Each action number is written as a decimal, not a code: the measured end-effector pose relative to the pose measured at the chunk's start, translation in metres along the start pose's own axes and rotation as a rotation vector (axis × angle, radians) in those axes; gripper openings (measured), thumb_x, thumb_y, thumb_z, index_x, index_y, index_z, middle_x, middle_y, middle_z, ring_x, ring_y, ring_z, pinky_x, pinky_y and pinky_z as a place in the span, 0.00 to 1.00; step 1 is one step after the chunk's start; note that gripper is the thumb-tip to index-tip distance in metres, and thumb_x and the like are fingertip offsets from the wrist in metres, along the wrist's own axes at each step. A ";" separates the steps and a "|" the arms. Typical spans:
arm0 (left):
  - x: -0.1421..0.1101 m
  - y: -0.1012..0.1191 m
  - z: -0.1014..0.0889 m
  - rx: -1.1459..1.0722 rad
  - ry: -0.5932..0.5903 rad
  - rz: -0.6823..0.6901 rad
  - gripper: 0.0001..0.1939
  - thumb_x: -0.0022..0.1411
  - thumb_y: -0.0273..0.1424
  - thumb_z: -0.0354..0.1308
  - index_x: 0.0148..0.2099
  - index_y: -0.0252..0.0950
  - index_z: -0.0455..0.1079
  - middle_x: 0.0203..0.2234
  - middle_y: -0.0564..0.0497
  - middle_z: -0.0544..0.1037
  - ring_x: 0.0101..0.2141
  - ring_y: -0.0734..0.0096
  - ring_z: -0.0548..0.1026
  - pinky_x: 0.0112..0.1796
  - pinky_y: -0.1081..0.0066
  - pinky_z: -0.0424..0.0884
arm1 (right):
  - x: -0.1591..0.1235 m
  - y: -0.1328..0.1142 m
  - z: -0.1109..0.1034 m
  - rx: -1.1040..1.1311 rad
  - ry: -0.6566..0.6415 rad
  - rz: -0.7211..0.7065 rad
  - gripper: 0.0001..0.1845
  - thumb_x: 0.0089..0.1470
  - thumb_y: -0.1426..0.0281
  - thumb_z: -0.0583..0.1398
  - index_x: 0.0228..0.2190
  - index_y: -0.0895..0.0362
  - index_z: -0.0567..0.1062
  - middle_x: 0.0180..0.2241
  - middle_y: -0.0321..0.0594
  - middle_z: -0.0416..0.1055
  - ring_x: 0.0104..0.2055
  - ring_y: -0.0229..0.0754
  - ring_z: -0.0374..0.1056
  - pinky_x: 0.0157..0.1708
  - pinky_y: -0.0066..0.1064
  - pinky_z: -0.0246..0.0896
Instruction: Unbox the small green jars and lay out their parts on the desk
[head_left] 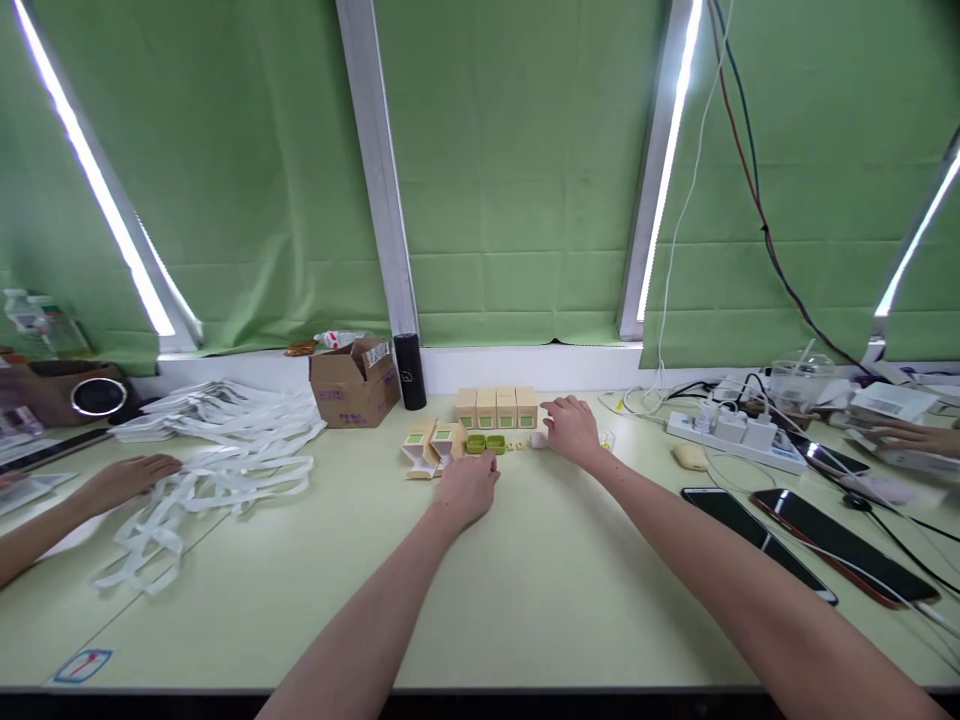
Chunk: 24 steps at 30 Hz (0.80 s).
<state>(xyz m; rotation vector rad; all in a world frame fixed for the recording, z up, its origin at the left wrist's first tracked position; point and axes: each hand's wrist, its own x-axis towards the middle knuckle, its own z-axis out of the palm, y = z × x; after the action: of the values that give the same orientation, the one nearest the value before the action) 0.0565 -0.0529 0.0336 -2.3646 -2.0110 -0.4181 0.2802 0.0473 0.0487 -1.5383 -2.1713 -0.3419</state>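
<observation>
The person's left hand rests low over the pale green-white counter, its fingers curled; whether they grip anything cannot be told. It is just to the near side of two small olive-green rectangular containers and to the right of two opened tan cardboard boxes with white insides, which stand side by side. The person's right hand is well apart from the left, its fingers bent and slightly parted from the thumb. Its fingertips are just beside a small white object and near the right end of a row of four upright tan cardboard boxes with green-edged lower panels, on the far side of the olive-green containers. Tiny yellowish pieces lie between the containers and the white object. A small clear item with yellow in it is just right of the right wrist.

Farther left stand a black cylinder and an open brown carton. At the far left, a co-worker's hand touches a heap of white fabric straps. On the right lie a white power strip and two dark-screened phones.
</observation>
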 end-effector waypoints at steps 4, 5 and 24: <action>0.000 -0.002 0.003 -0.039 -0.003 0.000 0.10 0.69 0.32 0.50 0.47 0.40 0.72 0.36 0.44 0.82 0.39 0.53 0.80 0.38 0.63 0.68 | 0.022 0.003 0.011 -0.036 -0.033 -0.005 0.22 0.61 0.73 0.59 0.56 0.55 0.74 0.53 0.53 0.72 0.56 0.55 0.61 0.54 0.43 0.50; 0.000 -0.002 0.004 -0.042 -0.003 0.004 0.11 0.69 0.32 0.50 0.47 0.40 0.73 0.36 0.44 0.82 0.39 0.53 0.80 0.38 0.63 0.68 | 0.025 0.002 0.013 -0.042 -0.041 -0.005 0.22 0.60 0.73 0.59 0.56 0.55 0.73 0.53 0.54 0.71 0.57 0.56 0.60 0.54 0.43 0.50; -0.005 0.012 0.005 -0.034 -0.017 0.096 0.14 0.70 0.33 0.48 0.48 0.41 0.75 0.34 0.43 0.82 0.38 0.54 0.79 0.41 0.61 0.68 | 0.056 -0.015 0.032 0.047 -0.176 0.085 0.20 0.55 0.80 0.61 0.50 0.57 0.69 0.46 0.51 0.77 0.50 0.51 0.71 0.48 0.37 0.58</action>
<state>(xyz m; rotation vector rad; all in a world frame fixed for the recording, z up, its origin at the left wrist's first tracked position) 0.0688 -0.0591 0.0302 -2.4806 -1.9021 -0.4335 0.2436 0.1028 0.0501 -1.6846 -2.2192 -0.1315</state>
